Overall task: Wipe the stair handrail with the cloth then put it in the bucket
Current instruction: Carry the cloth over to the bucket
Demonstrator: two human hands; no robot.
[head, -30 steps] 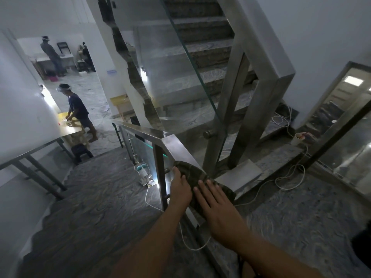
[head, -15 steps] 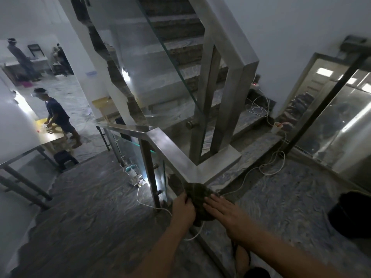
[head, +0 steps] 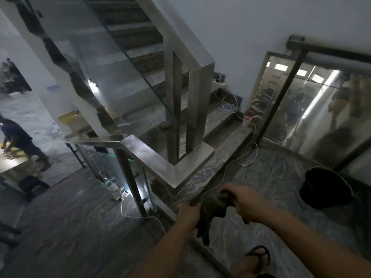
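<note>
Both hands (head: 246, 204) gripping dark, crumpled, drooping cloth (head: 210, 211)

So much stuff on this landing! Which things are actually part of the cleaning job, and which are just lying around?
Part of the job:
cloth, held by left hand and right hand
handrail
bucket

Just lying about:
white cable on the floor
cup on the step
power strip by the wall

Indoor stairwell landing; steel handrail (head: 152, 157), glass panels (head: 112, 63), stone steps (head: 140, 55)
</note>
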